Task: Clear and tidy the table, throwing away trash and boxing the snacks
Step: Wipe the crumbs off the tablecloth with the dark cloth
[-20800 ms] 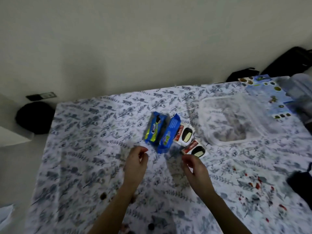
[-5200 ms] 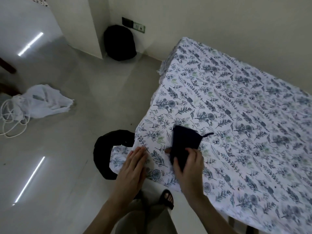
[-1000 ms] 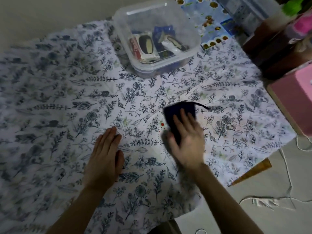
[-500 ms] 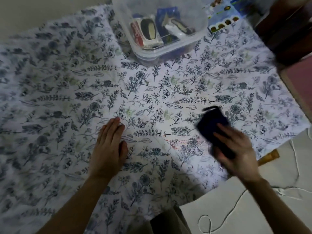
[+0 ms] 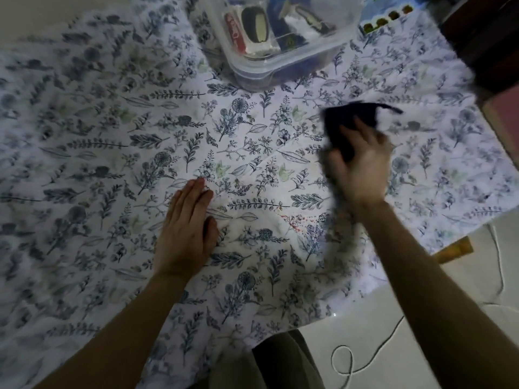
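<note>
head view | steep downward | close over tablecloth (image 5: pixel 252 169)

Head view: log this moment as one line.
left hand flat on tablecloth | right hand wiping with dark cloth | snacks in clear plastic box

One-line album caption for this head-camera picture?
Right hand wipes floral tablecloth with dark cloth; left hand flat beside it.

A left hand (image 5: pixel 187 231) lies flat on a floral tablecloth (image 5: pixel 84 153); the right hand (image 5: pixel 361 167) presses a dark cloth (image 5: pixel 346 122) near a clear snack box (image 5: pixel 283 60).
</note>
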### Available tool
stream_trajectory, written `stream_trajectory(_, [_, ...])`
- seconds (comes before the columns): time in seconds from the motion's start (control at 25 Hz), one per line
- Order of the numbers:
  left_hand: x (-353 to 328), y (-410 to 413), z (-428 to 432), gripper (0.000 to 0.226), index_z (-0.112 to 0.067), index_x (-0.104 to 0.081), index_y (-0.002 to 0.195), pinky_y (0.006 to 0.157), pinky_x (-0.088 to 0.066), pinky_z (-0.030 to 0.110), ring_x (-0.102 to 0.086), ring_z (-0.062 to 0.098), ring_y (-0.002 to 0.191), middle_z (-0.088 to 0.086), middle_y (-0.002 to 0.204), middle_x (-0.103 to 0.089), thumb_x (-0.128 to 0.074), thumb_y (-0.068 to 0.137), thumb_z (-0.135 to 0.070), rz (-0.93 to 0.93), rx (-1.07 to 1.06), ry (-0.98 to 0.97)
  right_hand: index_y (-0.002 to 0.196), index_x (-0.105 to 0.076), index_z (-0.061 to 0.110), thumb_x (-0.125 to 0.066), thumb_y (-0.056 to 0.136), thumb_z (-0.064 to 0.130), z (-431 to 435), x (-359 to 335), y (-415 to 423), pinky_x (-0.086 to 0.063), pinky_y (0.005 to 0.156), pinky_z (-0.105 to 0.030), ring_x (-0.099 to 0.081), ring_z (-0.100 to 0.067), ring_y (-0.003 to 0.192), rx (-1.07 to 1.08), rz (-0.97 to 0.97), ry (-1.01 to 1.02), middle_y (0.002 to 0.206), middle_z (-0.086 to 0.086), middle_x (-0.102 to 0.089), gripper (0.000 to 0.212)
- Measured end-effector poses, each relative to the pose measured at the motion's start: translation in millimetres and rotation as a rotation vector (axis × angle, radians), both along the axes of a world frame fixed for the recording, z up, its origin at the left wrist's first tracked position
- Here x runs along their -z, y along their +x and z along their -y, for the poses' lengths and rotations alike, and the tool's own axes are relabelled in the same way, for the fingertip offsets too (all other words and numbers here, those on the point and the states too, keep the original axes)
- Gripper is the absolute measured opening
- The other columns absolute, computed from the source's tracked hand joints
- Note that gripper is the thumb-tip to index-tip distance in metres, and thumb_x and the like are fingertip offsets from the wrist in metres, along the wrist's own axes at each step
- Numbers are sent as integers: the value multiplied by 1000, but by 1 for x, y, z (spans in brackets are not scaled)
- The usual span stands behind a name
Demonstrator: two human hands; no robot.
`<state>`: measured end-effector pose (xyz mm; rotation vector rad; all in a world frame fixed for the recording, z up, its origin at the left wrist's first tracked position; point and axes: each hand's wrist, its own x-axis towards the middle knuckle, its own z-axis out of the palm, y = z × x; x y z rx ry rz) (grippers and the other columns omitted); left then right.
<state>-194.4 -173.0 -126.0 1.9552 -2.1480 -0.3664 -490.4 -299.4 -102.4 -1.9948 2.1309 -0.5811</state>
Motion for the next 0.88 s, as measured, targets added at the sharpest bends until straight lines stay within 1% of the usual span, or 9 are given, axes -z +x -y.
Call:
stream_trajectory(0.12, [-1, -3, -1, 48, -4, -42, 138, 121, -19, 42, -23, 24, 146, 12, 154, -33, -38, 94, -23, -21, 2, -15, 127, -56, 24, -54, 85, 43, -43, -1, 66, -36, 106, -46, -42, -30, 128, -118, 6, 15, 144, -1, -48, 45])
stream_trajectory(0.2, [-3, -2, -2, 48, -2, -43, 137, 120, -21, 44, -26, 26, 145, 14, 152, -35, -37, 93, -23, -31, 5, -28, 126, -57, 24, -59, 84, 42, -75, 2, 91, -37, 106, -49, -42, -28, 129, -282, 0, 47, 144, -1, -46, 46])
stream_trajectory(0.24, [-3, -3, -1, 49, -2, -43, 136, 119, -22, 45, -27, 27, 144, 15, 151, -36, -36, 93, -23, -38, 10, -34, 124, -58, 22, -60, 83, 42, -89, 5, 92, -39, 104, -50, -43, -29, 128, -353, -4, 51, 144, -2, -48, 45])
stream_trajectory(0.32, [-3, -5, -1, 49, -1, -43, 136, 118, -25, 48, -28, 29, 143, 16, 150, -37, -36, 94, -24, -37, 10, -38, 121, -60, 20, -61, 83, 38, -119, 12, 79, -41, 100, -48, -44, -29, 127, -445, -18, 34, 142, -3, -50, 42])
stream_trajectory(0.44, [-4, -5, 1, 49, 1, -45, 134, 116, -28, 50, -30, 32, 142, 19, 148, -38, -37, 93, -24, -28, 16, -46, 120, -63, 21, -62, 85, 39, -165, 15, 27, -41, 100, -42, -47, -26, 127, -509, -24, 9, 141, 0, -51, 39])
stream_trajectory(0.56, [-5, -6, 1, 49, 1, -46, 133, 116, -27, 49, -31, 34, 140, 20, 147, -40, -38, 91, -23, -38, 3, -51, 117, -66, 17, -66, 82, 38, -182, 14, -53, -45, 93, -46, -51, -28, 124, -409, -23, 8, 138, -3, -53, 41])
stream_trajectory(0.68, [-4, -5, 2, 50, 2, -46, 132, 115, -28, 52, -32, 35, 140, 21, 147, -39, -37, 91, -24, -47, 9, -46, 123, -61, 16, -57, 81, 42, -154, 6, -116, -42, 92, -53, -50, -34, 120, -184, -121, 85, 140, -6, -51, 49])
stream_trajectory(0.76, [-4, -3, 2, 51, 1, -45, 134, 116, -27, 51, -30, 34, 141, 19, 149, -37, -37, 91, -25, -43, 10, -36, 127, -57, 16, -50, 81, 46, -121, 3, -130, -38, 96, -52, -47, -36, 119, -35, -171, 107, 141, -6, -50, 54])
stream_trajectory(0.88, [-1, -1, 2, 51, 1, -45, 134, 117, -25, 49, -30, 33, 141, 19, 149, -37, -37, 92, -26, -46, 17, -35, 133, -50, 17, -47, 87, 45, -73, 0, -103, -36, 102, -51, -42, -39, 124, 182, -161, 90, 146, -9, -44, 54])
